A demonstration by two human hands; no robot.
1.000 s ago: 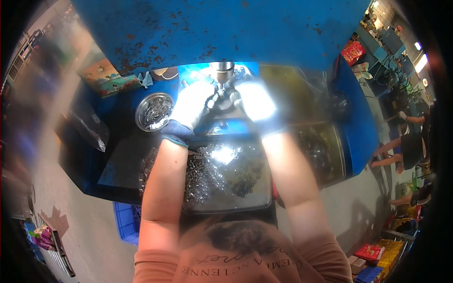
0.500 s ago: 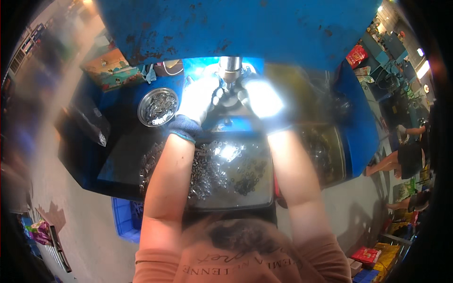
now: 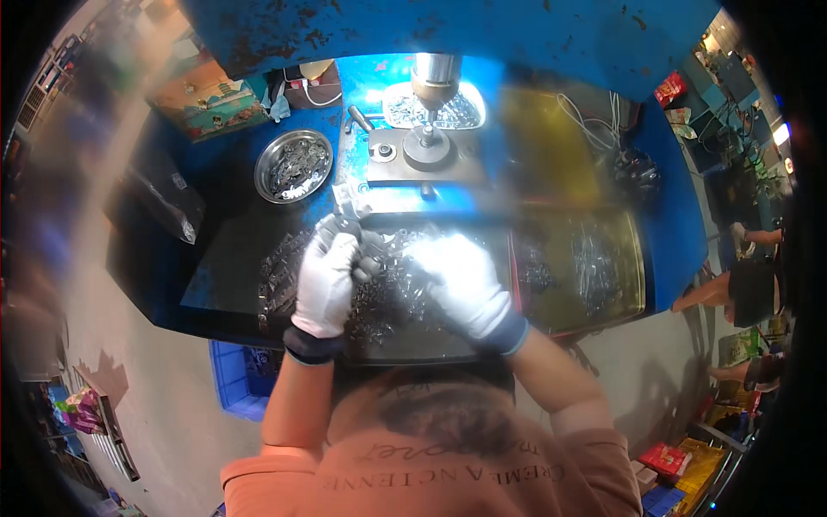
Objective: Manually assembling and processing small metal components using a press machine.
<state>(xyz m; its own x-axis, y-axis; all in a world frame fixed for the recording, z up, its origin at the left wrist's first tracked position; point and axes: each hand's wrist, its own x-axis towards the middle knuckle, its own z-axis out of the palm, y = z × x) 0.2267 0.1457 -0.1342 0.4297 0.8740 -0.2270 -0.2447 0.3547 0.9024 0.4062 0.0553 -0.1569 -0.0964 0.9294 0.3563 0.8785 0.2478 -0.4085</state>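
Note:
My left hand, in a white glove with darkened fingertips, is raised over the near tray. Its fingers are closed around small grey metal parts; blur hides their exact shape and number. Over the same tray, my right hand, also gloved, reaches into the loose metal parts. Glare and motion smear its fingers, so I cannot see whether anything is in them. Beyond both hands stands a press spindle above a round steel die on a fixture plate.
A round steel bowl of metal pieces sits at left. Behind the die lies a bright tray of small parts. Yellowish trays stand at right, near cables. A blue crate is below. Another person's arm shows far right.
Both hands have drawn back from the spindle and die toward me, down over the near tray. The die, fixture plate and rear parts tray are now uncovered.

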